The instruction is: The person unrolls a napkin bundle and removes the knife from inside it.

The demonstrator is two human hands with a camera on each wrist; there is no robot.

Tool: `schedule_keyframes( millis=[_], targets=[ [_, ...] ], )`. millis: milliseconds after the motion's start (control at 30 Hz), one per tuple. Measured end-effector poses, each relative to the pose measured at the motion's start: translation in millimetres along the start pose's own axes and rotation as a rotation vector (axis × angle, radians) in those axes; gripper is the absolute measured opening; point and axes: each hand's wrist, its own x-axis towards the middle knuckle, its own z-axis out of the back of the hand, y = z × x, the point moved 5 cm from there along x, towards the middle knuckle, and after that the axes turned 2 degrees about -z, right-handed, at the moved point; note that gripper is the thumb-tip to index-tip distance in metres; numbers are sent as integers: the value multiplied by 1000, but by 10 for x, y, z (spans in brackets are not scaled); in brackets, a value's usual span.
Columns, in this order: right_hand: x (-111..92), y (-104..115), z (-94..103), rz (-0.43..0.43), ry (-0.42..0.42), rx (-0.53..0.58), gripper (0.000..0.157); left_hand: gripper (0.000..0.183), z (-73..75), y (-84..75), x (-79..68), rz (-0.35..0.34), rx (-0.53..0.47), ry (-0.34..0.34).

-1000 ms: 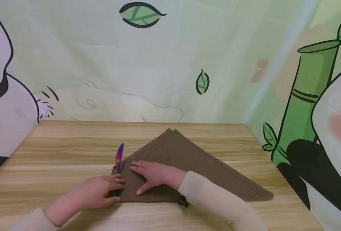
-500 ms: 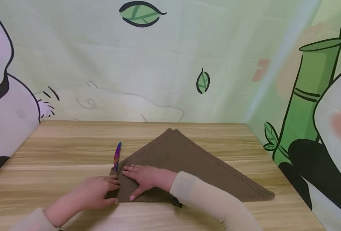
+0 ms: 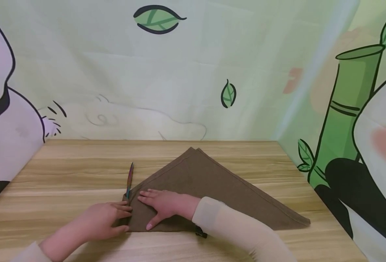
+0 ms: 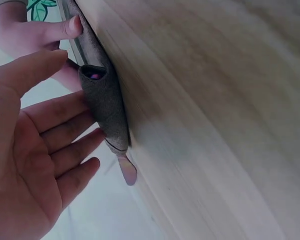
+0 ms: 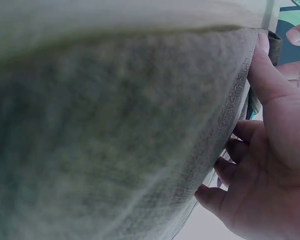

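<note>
Brown cloth [image 3: 212, 189], left hand [image 3: 106, 220] unclenched against its rolled end, right hand [image 3: 166, 205] spread open atop

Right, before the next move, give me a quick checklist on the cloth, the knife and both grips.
1. Knife inside the roll: ok; the roll surrounds it, with one end sticking out past the far opening.
2. Roll snug: cannot tell along its length; the near opening gapes a little.
3. Right-hand grip on the cloth: ok; fingertips and thumb are spread on it, beside the roll.
4. Left-hand grip closed round the roll: not ok; fingers only rest against it.
5. Far corners lined up: not ok; two tips show side by side.
6. Underside free of creases: cannot tell; hidden.
</note>
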Motion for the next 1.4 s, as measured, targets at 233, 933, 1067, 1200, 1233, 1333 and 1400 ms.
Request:
schedule_keyframes(
  millis=[233, 933, 1067, 1200, 1233, 1333, 1400],
  targets=[
    [19, 1, -20, 8, -3, -3, 92, 37, -7, 62, -96, -20, -45, -4],
    [17, -3, -6, 15, -4, -23, 92, 44, -19, 195, -270, 41, -23, 3],
    [-14, -46, 13, 20, 11, -7, 88, 49, -73, 107, -261, 7, -22, 9],
    [-79, -148, 33, 6, 11, 5, 87, 51, -120, 61, -254, -30, -15, 8],
    [-98, -177, 32, 3, 8, 6, 87, 50, -129, 63, -255, -34, -14, 9],
    [-160, -255, 6, -5, 9, 9, 88, 51, -153, 81, -269, -45, 4, 4],
    [-196, -293, -20, -4, 11, 27, 89, 52, -164, 100, -288, -48, 12, -2]
  ],
)
